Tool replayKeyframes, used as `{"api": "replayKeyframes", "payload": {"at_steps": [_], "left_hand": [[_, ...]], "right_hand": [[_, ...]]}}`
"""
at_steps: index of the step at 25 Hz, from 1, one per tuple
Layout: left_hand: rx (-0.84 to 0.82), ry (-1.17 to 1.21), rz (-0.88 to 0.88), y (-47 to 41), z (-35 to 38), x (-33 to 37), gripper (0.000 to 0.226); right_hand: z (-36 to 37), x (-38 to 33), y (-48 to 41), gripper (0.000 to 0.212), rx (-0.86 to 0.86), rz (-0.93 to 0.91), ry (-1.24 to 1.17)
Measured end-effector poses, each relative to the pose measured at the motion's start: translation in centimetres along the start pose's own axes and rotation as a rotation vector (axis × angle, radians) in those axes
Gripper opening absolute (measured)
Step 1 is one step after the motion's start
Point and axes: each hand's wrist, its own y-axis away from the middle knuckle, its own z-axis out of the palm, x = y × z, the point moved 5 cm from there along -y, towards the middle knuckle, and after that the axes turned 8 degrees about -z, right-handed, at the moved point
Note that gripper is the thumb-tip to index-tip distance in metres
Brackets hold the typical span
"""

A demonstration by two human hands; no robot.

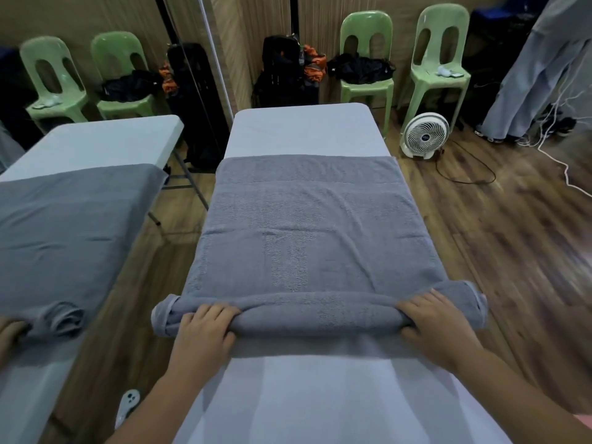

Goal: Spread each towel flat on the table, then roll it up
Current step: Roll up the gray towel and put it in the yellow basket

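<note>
A grey towel [307, 225] lies spread across the white table [301, 129], overhanging both long sides. Its near edge is wound into a thick roll [317, 310] that spans the table's width. My left hand [205, 328] grips the roll near its left end, fingers curled over the top. My right hand [435, 318] grips it near the right end in the same way. Behind the roll, bare white tabletop reaches toward me between my forearms.
A mirror on the left reflects the table, towel and a hand [9, 331]. Green plastic chairs [365, 59] with dark bags line the far wall. A white floor fan [424, 134] with its cord stands right of the table. A person's legs [525, 84] are at far right.
</note>
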Motion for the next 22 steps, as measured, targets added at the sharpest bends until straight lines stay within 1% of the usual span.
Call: {"api": "replayKeyframes", "payload": {"at_steps": [1, 2, 4, 5, 6, 8, 10, 12, 13, 14, 15, 16, 17, 19, 21, 22], "left_hand": [[0.020, 0.012, 0.019, 0.3, -0.4, -0.2, 0.031], [0.007, 0.016, 0.037, 1.1, -0.7, -0.3, 0.025], [-0.068, 0.019, 0.087, 2.6, -1.2, -0.1, 0.018], [-0.111, 0.020, 0.112, 2.7, -1.2, 0.0, 0.019], [-0.137, 0.026, 0.124, 2.3, -1.2, 0.0, 0.023], [-0.116, 0.013, 0.092, 0.2, -1.2, -0.2, 0.035], [-0.002, -0.037, 0.070, -1.6, -1.5, -0.2, 0.036], [0.052, -0.019, 0.092, -1.6, -1.2, 0.4, 0.031], [0.026, -0.008, 0.120, -1.1, -0.7, 0.8, 0.032], [-0.020, -0.011, 0.142, -0.3, 0.1, 1.0, 0.039], [-0.066, -0.023, 0.151, 0.4, 0.6, 1.1, 0.047], [-0.089, -0.033, 0.149, 0.8, 1.0, 1.0, 0.052], [-0.079, -0.034, 0.149, 0.9, 1.2, 0.9, 0.052], [-0.038, -0.019, 0.113, 0.5, 0.7, 0.8, 0.044], [-0.038, -0.009, 0.075, 0.1, -0.1, 0.7, 0.038], [-0.058, -0.015, 0.075, 0.0, -0.4, 0.7, 0.038]], "right_hand": [[-0.5, -0.3, 0.3, 0.019, -0.017, -0.013, -0.041], [-0.8, -0.5, 0.9, 0.014, -0.069, -0.012, -0.084], [-1.3, -0.7, 2.0, 0.019, -0.230, 0.014, -0.161], [-1.4, -0.5, 2.1, 0.021, -0.292, 0.032, -0.206], [-1.6, 0.0, 1.8, 0.024, -0.312, 0.052, -0.241], [-2.0, 1.3, 0.4, 0.034, -0.277, 0.106, -0.230], [-2.7, 2.0, -1.1, 0.036, -0.128, 0.119, -0.138], [-2.7, 1.1, -1.6, 0.022, 0.059, -0.015, -0.053], [-2.3, 0.2, -1.1, 0.020, 0.092, -0.098, -0.007], [-1.4, -0.3, -0.4, 0.025, 0.062, -0.134, 0.037], [-0.4, -0.6, 0.4, 0.036, 0.006, -0.134, 0.065], [0.2, -0.8, 1.0, 0.043, -0.039, -0.099, 0.076], [0.8, -0.5, 1.3, 0.042, -0.028, -0.074, 0.077], [1.1, -0.3, 1.2, 0.025, 0.039, -0.039, 0.039], [0.5, -0.7, 1.1, 0.008, 0.067, -0.041, -0.014], [0.3, -0.8, 1.1, 0.008, 0.050, -0.048, -0.048]]}}
